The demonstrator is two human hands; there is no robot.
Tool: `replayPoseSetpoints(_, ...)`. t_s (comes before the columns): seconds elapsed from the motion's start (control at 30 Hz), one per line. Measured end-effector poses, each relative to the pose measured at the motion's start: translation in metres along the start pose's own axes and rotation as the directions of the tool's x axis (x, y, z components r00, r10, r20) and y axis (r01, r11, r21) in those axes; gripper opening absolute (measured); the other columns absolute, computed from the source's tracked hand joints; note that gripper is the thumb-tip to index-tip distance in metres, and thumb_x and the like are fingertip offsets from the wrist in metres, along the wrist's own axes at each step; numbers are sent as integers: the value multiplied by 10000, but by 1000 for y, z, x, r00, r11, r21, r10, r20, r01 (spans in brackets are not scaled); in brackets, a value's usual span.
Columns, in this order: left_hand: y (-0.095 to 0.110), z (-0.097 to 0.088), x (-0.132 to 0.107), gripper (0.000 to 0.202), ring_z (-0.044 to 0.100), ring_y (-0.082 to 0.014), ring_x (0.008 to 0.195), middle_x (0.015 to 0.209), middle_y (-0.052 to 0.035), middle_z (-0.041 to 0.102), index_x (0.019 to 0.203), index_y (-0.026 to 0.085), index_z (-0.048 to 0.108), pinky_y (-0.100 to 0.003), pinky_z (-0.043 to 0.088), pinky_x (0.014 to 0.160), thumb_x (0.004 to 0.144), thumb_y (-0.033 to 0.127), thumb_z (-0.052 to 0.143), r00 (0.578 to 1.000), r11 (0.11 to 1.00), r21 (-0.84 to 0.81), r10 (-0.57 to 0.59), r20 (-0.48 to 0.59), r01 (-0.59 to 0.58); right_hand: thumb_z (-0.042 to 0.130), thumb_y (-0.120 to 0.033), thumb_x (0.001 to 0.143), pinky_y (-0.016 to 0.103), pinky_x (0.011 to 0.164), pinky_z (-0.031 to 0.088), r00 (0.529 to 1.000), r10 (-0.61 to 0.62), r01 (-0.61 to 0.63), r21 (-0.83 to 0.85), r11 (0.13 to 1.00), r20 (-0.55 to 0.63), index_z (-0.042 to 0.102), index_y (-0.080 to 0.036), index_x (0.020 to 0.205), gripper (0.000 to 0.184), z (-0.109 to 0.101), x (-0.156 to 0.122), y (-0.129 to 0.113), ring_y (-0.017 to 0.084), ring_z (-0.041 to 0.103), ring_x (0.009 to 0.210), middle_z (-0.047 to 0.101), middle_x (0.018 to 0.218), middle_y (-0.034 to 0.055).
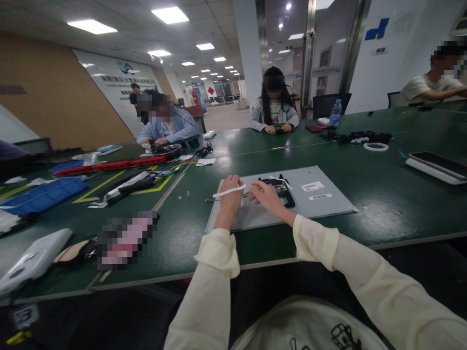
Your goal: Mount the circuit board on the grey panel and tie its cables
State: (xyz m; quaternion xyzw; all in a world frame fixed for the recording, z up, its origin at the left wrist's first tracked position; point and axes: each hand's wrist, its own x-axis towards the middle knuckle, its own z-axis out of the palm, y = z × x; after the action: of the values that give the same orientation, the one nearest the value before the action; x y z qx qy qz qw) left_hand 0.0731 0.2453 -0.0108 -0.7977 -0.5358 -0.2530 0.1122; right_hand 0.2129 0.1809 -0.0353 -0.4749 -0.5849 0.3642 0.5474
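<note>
A flat grey panel (328, 182) with white labels lies on the table before me, and a black bracket (290, 198) rests on it. My left hand (230, 192) is closed over the panel's left part, its fingers mostly hidden. Across the back of that hand lies a narrow white strip (221, 194). A thin dark rod end (209, 200) shows to the left of the hand; what it belongs to is hidden. My right hand (268, 197) hovers between the left hand and the bracket, fingers bent and apart. Another white strip (286, 183) lies over the bracket.
Left of me are a blue tray (47, 194), a white device (34, 262) and a pink, blurred-out object (129, 238). A phone (441, 164) lies at the right, and a white tape ring (375, 147) farther back. Two people sit across the green table (383, 209), another at far right.
</note>
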Motion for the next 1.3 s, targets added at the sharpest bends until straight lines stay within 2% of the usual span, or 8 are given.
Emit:
replayPoseSetpoints(0.3, 20, 0, -8, 115, 560, -249, 922, 953, -116, 613, 872, 175, 582, -346, 411, 794, 870, 161, 468, 989, 990, 4, 143, 32, -143, 554, -541, 846, 208, 553, 375, 985, -148, 150, -27, 988, 84, 581, -163, 654, 425, -9, 7, -2, 97, 502, 527, 532, 543, -25)
replayPoseSetpoints(0.43, 19, 0, -4, 106, 583, -222, 878, 891, -95, 630, 820, 180, 577, -322, 430, 770, 861, 206, 483, 999, 964, -264, 32, -26, -38, 552, -537, 823, 215, 512, 344, 991, -93, 77, 157, 985, 97, 588, -175, 687, 389, -24, 6, -16, 103, 479, 513, 510, 548, -32)
replayPoseSetpoints(0.57, 27, -9, 0, 388, 611, -166, 698, 881, -77, 660, 879, 181, 584, -257, 414, 571, 937, 477, 340, 968, 571, -782, -159, 192, 249, 609, -520, 759, 199, 450, 271, 998, 59, -56, 232, 971, -4, 588, -182, 713, 341, -59, -1, -27, 93, 458, 493, 510, 563, -37)
replayPoseSetpoints(0.63, 39, -18, 0, 592, 605, -152, 623, 863, -88, 674, 927, 180, 597, -227, 371, 486, 917, 643, 229, 913, 304, -867, -31, 406, 396, 612, -521, 750, 194, 444, 248, 994, 109, -107, 181, 978, -3, 598, -176, 716, 347, -78, -5, -25, 91, 471, 504, 533, 582, -27)
replayPoseSetpoints(0.7, 55, -25, -3, 689, 586, -143, 562, 763, -99, 672, 865, 162, 612, -209, 338, 442, 854, 755, 261, 829, 216, -831, 125, 545, 513, 598, -534, 753, 197, 443, 237, 988, 156, -156, 102, 982, 13, 604, -168, 707, 369, -96, -10, -18, 94, 482, 509, 553, 590, -13)
replayPoseSetpoints(0.77, 71, -27, -6, 662, 531, -114, 491, 656, -73, 639, 798, 155, 616, -195, 304, 417, 837, 755, 339, 800, 267, -807, 163, 577, 527, 576, -549, 764, 203, 445, 239, 985, 173, -173, 5, 985, 4, 602, -163, 683, 395, -111, -13, -9, 99, 486, 505, 558, 578, -4)
replayPoseSetpoints(0.93, 97, -12, -11, 444, 438, -74, 427, 510, 11, 530, 712, 149, 625, -189, 302, 427, 852, 553, 509, 846, 526, -764, 143, 513, 374, 530, -512, 814, 227, 542, 355, 994, 94, -109, -315, 943, -63, 606, -162, 635, 401, -135, -19, 14, 113, 519, 515, 565, 542, 0)
replayPoseSetpoints(1.3, 108, 8, -27, 305, 634, -183, 715, 727, -71, 687, 742, 151, 673, -271, 436, 691, 907, 317, 475, 924, 919, -390, 98, 370, 59, 464, -391, 905, 251, 588, 287, 996, 33, -88, -835, 543, -83, 663, -163, 690, 371, -139, -29, 29, 150, 557, 643, 662, 679, 56)
